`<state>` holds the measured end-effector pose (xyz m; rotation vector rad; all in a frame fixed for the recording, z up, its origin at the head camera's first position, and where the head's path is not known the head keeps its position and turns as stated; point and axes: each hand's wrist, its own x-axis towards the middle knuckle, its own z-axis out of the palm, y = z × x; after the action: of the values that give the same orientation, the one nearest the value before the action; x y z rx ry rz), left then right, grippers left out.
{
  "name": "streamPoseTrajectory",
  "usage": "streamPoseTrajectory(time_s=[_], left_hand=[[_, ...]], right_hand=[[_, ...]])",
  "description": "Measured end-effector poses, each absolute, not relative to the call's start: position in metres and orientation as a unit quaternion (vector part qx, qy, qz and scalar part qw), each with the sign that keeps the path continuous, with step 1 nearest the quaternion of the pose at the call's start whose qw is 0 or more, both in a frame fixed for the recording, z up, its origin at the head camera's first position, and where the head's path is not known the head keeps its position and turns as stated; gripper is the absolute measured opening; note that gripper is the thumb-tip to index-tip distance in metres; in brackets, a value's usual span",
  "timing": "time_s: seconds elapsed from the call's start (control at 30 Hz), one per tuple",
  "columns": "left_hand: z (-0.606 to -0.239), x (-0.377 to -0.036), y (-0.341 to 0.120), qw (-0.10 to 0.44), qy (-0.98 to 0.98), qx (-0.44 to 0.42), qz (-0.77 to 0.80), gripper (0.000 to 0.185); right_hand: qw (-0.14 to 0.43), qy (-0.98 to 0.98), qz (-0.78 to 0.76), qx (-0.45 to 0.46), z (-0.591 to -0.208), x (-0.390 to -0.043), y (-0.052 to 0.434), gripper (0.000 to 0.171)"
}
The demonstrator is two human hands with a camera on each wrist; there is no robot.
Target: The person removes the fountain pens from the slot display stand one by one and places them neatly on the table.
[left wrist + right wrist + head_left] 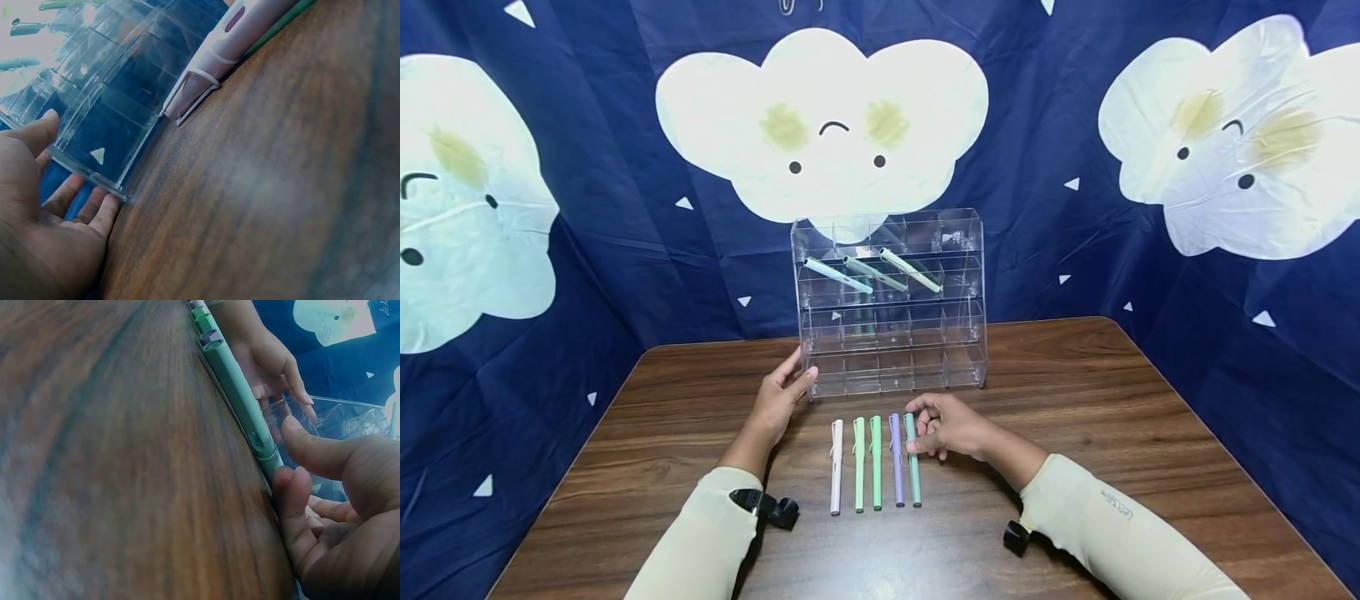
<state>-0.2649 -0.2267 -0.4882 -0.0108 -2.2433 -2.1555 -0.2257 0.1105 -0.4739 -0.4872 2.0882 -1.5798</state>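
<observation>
- We see our right hand (946, 427) at the far end of the teal pen (912, 461), the rightmost of five pens lying side by side on the wooden table (1075, 400).
- Pen's long axis runs near-to-far. Its far tip sits right at our fingers (294, 487); the rest of the barrel stretches back toward us, on the left of the hand.
- Right wrist view: one fingertip touches the pen's end and the thumb hangs just above the barrel. Fingers are curled loosely and haven't closed round it yet, so no real grasp.
- Our left hand (782, 392) is well to the left, fingers straight and relaxed, resting against the near-left corner of the clear rack (891, 304). It holds nothing.
- So the right hand is far nearer the teal pen; the left is nearer the white pen (836, 467) at the other end of the row.
- Between those lie two green pens (867, 462) and a purple pen (897, 458), all parallel and just beside one another.
- The rack stands upright just beyond the row, w/ three pale pens (872, 273) tilted in an upper tier.
</observation>
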Motion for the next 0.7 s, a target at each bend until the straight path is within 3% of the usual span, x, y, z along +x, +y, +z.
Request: streamPoseTrajectory(time_s=[0.7], left_hand=[[-0.4883, -0.2649, -0.2256, 0.012, -0.718, -0.003, -0.696, 0.067]], right_hand=[[0.241, 0.762, -0.580, -0.157, -0.4653, -0.2258, 0.1125, 0.065]])
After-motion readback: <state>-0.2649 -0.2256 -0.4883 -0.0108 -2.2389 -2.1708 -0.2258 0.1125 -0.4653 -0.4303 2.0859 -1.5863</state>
